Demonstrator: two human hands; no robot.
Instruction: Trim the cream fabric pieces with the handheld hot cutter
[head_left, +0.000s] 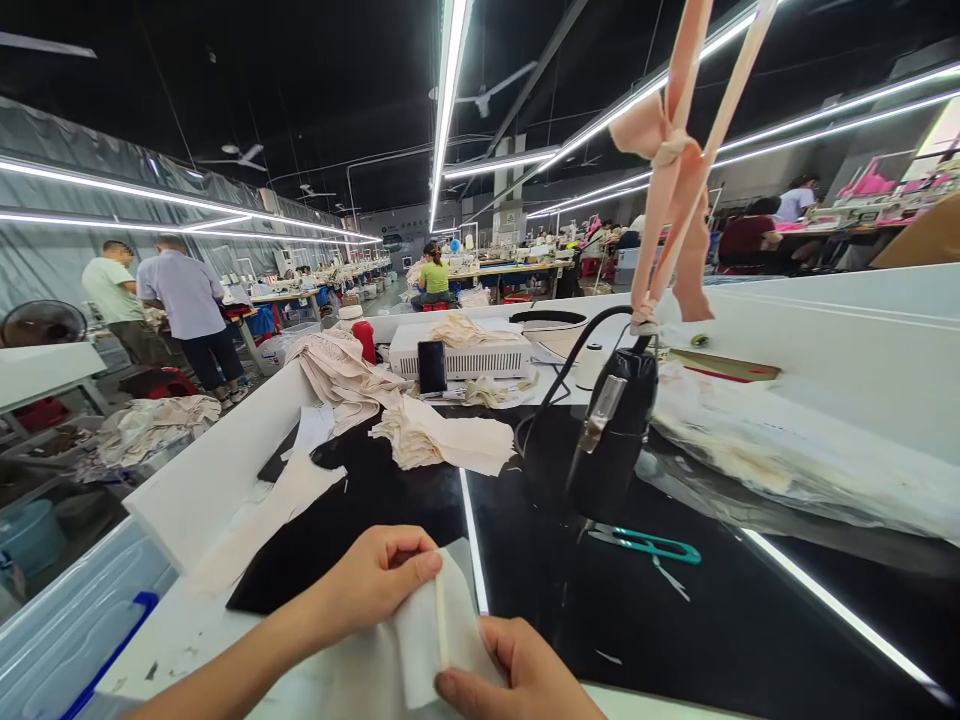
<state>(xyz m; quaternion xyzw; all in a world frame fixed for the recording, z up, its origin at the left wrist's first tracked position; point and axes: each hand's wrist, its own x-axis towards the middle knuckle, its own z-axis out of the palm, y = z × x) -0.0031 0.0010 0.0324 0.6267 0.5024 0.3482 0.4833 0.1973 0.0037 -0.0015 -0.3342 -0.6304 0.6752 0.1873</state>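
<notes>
A piece of pale, thin fabric [420, 640] with a narrow cream strip [441, 620] along it is held between my two hands near the front of the black tabletop. My left hand [382, 575] pinches the upper end of the strip between thumb and fingers. Lower down, my right hand [529, 670] grips the strip's other end, with the thumb on top. Beyond my hands lies a fanned stack of cream fabric pieces [450, 438]. Teal thread snips [652, 545] rest on the black surface to the right.
A black handheld device [611, 430] hangs from a knotted peach fabric strip [675, 150]. Behind are a white vented box [480, 355], a phone [432, 368] and more fabric [341, 375]. Plastic-wrapped material [780, 450] lies right. A white panel [225, 460] edges the left; people work farther back.
</notes>
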